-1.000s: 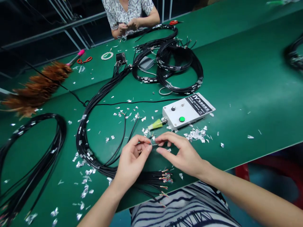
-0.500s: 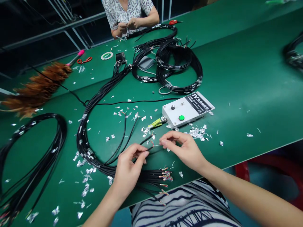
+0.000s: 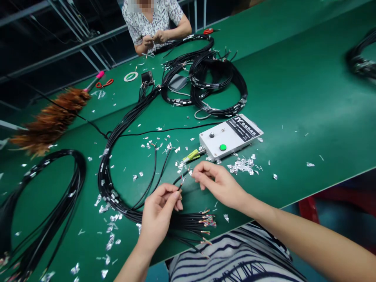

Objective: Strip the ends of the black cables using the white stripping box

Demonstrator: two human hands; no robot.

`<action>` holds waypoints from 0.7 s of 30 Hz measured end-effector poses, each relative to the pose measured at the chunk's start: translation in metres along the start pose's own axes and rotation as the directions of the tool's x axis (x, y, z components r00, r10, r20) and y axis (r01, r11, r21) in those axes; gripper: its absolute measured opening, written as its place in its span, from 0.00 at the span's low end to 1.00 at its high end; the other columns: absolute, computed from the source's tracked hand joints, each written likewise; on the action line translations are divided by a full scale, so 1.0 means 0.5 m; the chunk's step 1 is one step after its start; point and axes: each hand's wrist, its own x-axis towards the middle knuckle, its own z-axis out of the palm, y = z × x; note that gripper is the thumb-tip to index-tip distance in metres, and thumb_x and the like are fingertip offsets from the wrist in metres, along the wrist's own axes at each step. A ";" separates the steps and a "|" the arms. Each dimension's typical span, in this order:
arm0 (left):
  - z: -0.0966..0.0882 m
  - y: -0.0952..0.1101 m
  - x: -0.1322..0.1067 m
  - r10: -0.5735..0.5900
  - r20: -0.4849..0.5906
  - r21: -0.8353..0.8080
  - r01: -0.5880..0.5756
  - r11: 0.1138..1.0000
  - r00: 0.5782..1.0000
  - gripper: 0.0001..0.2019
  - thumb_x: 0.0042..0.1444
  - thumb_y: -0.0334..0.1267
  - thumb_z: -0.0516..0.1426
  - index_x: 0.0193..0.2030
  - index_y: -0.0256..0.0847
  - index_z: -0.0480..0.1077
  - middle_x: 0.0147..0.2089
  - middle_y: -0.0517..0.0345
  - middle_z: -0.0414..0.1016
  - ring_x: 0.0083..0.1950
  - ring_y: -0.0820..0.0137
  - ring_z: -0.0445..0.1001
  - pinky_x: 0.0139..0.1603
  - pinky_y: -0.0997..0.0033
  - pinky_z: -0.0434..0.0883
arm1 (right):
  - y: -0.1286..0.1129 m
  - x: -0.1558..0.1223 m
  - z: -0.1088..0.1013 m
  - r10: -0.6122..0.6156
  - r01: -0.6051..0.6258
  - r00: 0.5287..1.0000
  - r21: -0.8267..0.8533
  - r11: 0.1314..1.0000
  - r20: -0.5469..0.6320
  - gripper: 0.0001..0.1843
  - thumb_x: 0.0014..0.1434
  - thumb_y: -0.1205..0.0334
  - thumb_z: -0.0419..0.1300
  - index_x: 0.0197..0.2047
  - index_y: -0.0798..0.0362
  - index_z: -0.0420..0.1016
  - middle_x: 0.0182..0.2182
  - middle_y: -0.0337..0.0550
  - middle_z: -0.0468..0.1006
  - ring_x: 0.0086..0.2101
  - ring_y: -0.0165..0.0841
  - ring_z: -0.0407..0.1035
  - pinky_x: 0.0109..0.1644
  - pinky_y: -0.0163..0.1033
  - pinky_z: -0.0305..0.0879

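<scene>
Head view: I work at a green table (image 3: 299, 117), with a white control box (image 3: 210, 145) before me.
Left hand (image 3: 160, 211): on the near side of the box, toward its left; my thumb and fingers pinch one black cable (image 3: 179, 188).
Cable end: bared, its coloured strands (image 3: 182, 179) sticking out toward the box.
Right hand (image 3: 219, 182): just on the near side of the box, thumb and fingertips close together near the strands; I cannot tell whether they pinch a wire.
Yellow clip (image 3: 191, 156): at the box's left end.
Foil scraps (image 3: 244, 166): heaped just on the near side of the box.
Cable bundle (image 3: 104, 174): left of the box, curving round toward me.
Cable coils (image 3: 241, 102): beyond the box.
</scene>
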 end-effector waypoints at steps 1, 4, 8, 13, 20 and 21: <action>-0.002 0.000 0.001 -0.011 0.007 -0.010 0.012 1.000 1.000 0.08 0.59 0.40 0.57 0.33 0.38 0.69 0.23 0.60 0.72 0.24 0.73 0.70 0.28 0.74 0.69 | 0.001 0.000 -0.006 -0.011 0.010 1.000 -0.008 1.000 -0.017 0.12 0.64 0.53 0.57 0.34 0.52 0.68 0.26 0.34 0.68 0.24 0.27 0.64 0.29 0.33 0.62; -0.010 -0.010 0.008 0.048 -0.023 0.100 -0.045 0.994 0.999 0.08 0.61 0.41 0.54 0.35 0.39 0.67 0.27 0.60 0.71 0.27 0.71 0.71 0.30 0.71 0.70 | 0.008 -0.008 -0.026 -0.023 0.023 0.999 -0.004 1.000 -0.030 0.12 0.66 0.53 0.54 0.34 0.52 0.66 0.28 0.35 0.69 0.24 0.26 0.64 0.30 0.34 0.61; -0.021 -0.042 0.023 0.316 -0.004 0.619 -0.246 0.746 0.949 0.07 0.60 0.38 0.53 0.44 0.40 0.67 0.36 0.53 0.72 0.38 0.63 0.73 0.41 0.61 0.71 | 0.015 -0.041 -0.033 -0.105 0.102 0.994 -0.144 0.984 -0.017 0.17 0.71 0.56 0.47 0.31 0.52 0.64 0.27 0.37 0.68 0.27 0.29 0.64 0.33 0.36 0.61; -0.053 -0.056 0.049 0.353 0.089 0.892 -0.233 0.388 0.931 0.07 0.63 0.37 0.48 0.38 0.42 0.65 0.40 0.47 0.73 0.42 0.56 0.73 0.41 0.58 0.70 | 0.025 -0.096 -0.005 -0.225 0.432 0.858 -0.415 0.801 0.461 0.08 0.65 0.58 0.59 0.41 0.54 0.74 0.37 0.45 0.75 0.37 0.36 0.67 0.42 0.42 0.64; -0.196 -0.008 0.142 0.235 -0.450 0.891 0.416 0.181 0.861 0.14 0.65 0.36 0.41 0.51 0.32 0.62 0.34 0.42 0.77 0.36 0.53 0.79 0.34 0.61 0.68 | 0.064 -0.113 0.002 -0.219 0.462 0.835 -0.428 0.776 0.505 0.10 0.63 0.73 0.58 0.46 0.54 0.76 0.39 0.45 0.75 0.39 0.36 0.67 0.44 0.41 0.65; -0.214 -0.009 0.153 0.212 -0.466 0.884 0.449 0.129 0.859 0.15 0.64 0.34 0.42 0.49 0.29 0.63 0.34 0.37 0.77 0.37 0.49 0.79 0.35 0.58 0.68 | 0.067 -0.112 0.001 -0.226 0.465 0.833 -0.419 0.780 0.504 0.10 0.63 0.73 0.58 0.46 0.54 0.76 0.38 0.45 0.75 0.38 0.36 0.67 0.44 0.41 0.65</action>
